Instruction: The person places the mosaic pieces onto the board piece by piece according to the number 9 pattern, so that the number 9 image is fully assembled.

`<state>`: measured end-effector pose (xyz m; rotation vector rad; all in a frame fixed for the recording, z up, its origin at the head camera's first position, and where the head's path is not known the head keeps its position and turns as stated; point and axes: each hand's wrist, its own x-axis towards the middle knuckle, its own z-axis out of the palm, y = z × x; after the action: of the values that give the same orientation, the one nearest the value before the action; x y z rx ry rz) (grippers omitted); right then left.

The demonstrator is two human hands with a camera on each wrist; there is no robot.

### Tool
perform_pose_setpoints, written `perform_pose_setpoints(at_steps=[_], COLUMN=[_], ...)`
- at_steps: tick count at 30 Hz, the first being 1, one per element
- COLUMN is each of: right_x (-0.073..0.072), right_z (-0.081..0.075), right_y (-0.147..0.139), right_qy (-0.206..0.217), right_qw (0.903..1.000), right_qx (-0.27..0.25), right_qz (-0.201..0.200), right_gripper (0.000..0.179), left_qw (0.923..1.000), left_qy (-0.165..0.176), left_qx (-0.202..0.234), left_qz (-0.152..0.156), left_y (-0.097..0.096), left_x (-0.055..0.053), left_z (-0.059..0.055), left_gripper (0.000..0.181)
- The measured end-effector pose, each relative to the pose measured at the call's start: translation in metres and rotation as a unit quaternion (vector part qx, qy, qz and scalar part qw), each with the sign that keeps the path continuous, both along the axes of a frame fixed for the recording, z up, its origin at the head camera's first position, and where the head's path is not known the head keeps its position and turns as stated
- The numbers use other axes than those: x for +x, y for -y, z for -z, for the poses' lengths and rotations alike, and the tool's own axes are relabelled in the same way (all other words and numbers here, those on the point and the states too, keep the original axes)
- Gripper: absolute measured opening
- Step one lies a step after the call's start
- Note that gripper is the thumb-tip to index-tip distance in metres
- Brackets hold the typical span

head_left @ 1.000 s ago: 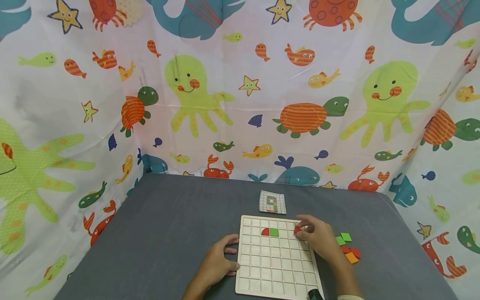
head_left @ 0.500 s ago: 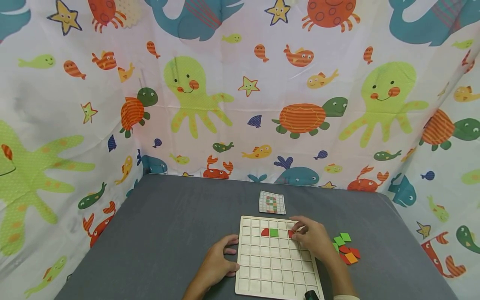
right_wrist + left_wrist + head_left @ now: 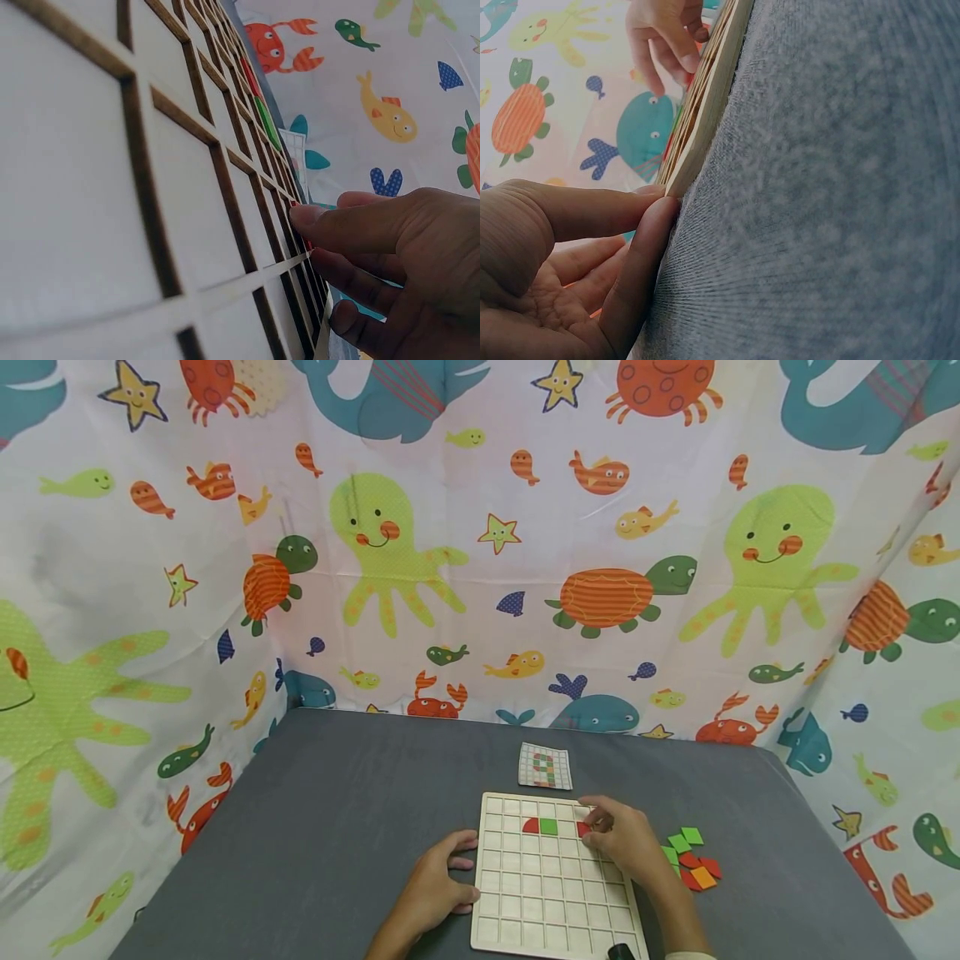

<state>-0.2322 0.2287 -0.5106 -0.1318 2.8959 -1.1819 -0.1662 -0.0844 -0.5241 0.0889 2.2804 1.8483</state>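
A wooden grid board (image 3: 540, 889) lies on the table between my hands. My left hand (image 3: 433, 878) grips its left edge, thumb and a fingertip close together there in the left wrist view. A rounded red tile (image 3: 531, 825) and a green square tile (image 3: 548, 827) sit side by side in cells of an upper row. Farther right in that row, my right hand (image 3: 624, 842) pinches another red tile (image 3: 582, 829) at the board's surface. Its fingertips cover part of this tile, and only a red sliver (image 3: 307, 242) shows in the right wrist view.
Several loose green, red and orange tiles (image 3: 703, 877) lie right of the board, partly behind my right forearm. A card with a coloured grid pattern (image 3: 545, 766) lies beyond the board. A dark object (image 3: 620, 952) overlaps its lower right corner. Printed cloth (image 3: 450, 677) rises behind the table.
My right hand has moved left across the board with the red tile, and then barely moves over the last half second. More loose tiles show beside its forearm. The left hand stays put.
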Motion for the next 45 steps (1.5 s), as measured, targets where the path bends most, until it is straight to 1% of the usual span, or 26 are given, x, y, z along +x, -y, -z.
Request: perform_pose_setpoints(at_steps=[11, 20, 26, 36, 45], right_x=[-0.0001, -0.0004, 0.0000, 0.0006, 0.0007], right_z=[0.0007, 0.0024, 0.0016, 0.0008, -0.0004], right_y=[0.0029, 0.0021, 0.0022, -0.0003, -0.0005], right_qy=[-0.006, -0.015, -0.013, -0.009, -0.017], right_qw=[0.9999, 0.9999, 0.9999, 0.9999, 0.9999], right_qx=[-0.005, -0.002, -0.006, -0.006, 0.000], right_qz=[0.013, 0.007, 0.008, 0.001, 0.002], right_gripper=[0.054, 0.053, 0.054, 0.050, 0.049], left_qw=[1.0000, 0.9999, 0.9999, 0.9999, 1.0000], left_qy=[-0.006, -0.010, -0.012, -0.010, -0.005], left_qx=[0.003, 0.002, 0.002, 0.003, 0.004], left_qz=[0.000, -0.002, -0.002, -0.002, -0.002], left_y=[-0.0002, -0.0008, -0.0006, -0.0005, -0.0002], left_x=[0.0005, 0.0007, 0.0007, 0.0004, -0.0001], left_z=[0.0010, 0.0008, 0.0018, 0.0025, 0.0028], left_gripper=[0.082, 0.082, 0.082, 0.082, 0.082])
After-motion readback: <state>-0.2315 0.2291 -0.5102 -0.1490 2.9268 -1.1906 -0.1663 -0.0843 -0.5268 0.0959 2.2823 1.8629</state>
